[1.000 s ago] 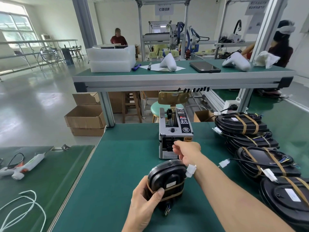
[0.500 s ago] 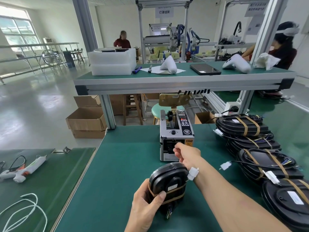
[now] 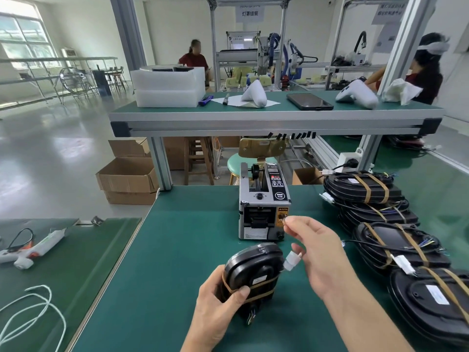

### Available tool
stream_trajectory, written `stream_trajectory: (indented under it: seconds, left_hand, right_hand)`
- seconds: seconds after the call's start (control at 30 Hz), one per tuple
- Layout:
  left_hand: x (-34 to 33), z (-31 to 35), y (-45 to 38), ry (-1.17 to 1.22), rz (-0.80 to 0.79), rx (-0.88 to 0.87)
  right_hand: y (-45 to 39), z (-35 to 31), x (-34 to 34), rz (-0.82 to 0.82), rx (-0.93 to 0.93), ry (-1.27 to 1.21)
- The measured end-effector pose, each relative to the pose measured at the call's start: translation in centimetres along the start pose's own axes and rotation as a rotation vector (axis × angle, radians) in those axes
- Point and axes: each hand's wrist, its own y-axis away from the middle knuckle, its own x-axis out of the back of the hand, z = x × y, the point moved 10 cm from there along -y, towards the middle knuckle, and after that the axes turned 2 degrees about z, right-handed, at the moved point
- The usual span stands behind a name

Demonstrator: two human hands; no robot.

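Observation:
My left hand grips a black oval unit bound with tan tape, held upright on the green bench. A white connector hangs from the unit's right side. My right hand is raised just right of the unit, and its thumb and forefinger pinch a small clear piece of tape. The grey tape dispenser stands right behind, its outlet facing me.
Several taped black units with cables lie stacked along the right edge. A glue gun and white cord lie on the left bench. An overhead shelf carries foam boxes, a phone and a white controller. Two people sit beyond.
My right hand has pulled back from the dispenser's outlet, moving right and toward me with a tape piece pinched. My left hand and the unit stay put.

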Motion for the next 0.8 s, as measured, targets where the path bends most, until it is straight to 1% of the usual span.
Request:
stream_trajectory:
  seconds: [0.1, 0.17, 0.23, 0.57, 0.7, 0.8]
  left_hand:
    - [-0.3, 0.4, 0.1, 0.022, -0.013, -0.003]
    - [-0.4, 0.8, 0.2, 0.042, -0.017, -0.011]
    - [-0.5, 1.1, 0.3, 0.052, -0.025, -0.02]
    - [-0.5, 0.9, 0.3, 0.04, -0.019, -0.026]
    - [-0.4, 0.8, 0.2, 0.031, -0.012, -0.026]
    - [-0.3, 0.6, 0.2, 0.026, -0.003, -0.024]
  right_hand:
    - [3.6, -1.3, -1.3, -0.045, 0.123, 0.119]
    - [4.7, -0.6, -2.0, -0.064, 0.148, 0.223]
    - [5.0, 0.1, -2.2, -0.065, 0.14, 0.265]
    - [5.1, 0.2, -1.8, -0.037, 0.145, 0.22]
    - [5.1, 0.5, -2.0, -0.061, 0.118, 0.172]
    - [5.1, 0.5, -2.2, -0.073, 0.133, 0.195]
